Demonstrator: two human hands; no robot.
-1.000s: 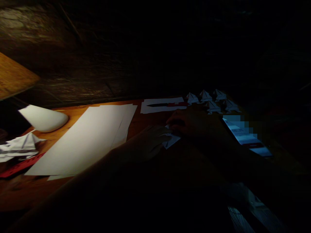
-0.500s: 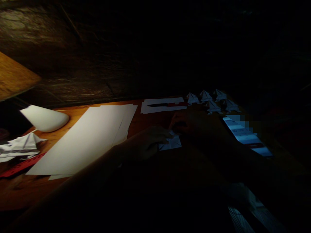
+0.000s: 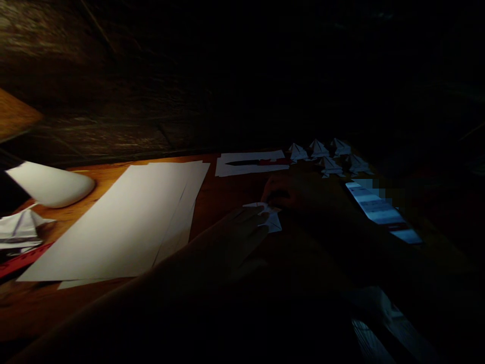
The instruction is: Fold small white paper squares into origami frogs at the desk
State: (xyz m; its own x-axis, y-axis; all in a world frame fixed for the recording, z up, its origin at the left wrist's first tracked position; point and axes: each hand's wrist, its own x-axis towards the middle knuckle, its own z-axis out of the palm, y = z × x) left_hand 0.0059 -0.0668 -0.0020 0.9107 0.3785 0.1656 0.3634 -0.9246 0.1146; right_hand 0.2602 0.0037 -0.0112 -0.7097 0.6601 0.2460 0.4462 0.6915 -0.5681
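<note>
The small folded paper (image 3: 267, 216) lies on the wooden table (image 3: 223, 189), between both hands. The left hand (image 3: 237, 237) is flat, with its fingers stretched. The fingertips press on the near left part of the paper and pinch nothing. The right hand (image 3: 293, 194) rests curled at the far right side of the paper. It is too dark there to tell if it pinches the paper or only touches it.

Just beyond the right hand lie a sheet with a dark cutter (image 3: 250, 163) and a group of folded figures (image 3: 326, 154). To its right is a lit phone (image 3: 379, 210). Left of the left hand lies a stack of white sheets (image 3: 125, 222).

I think two things could go wrong. The paper is only pressed, so it may slide and the crease may come crooked. Also the hands work in their own shadow, so the edges are hard to align.
</note>
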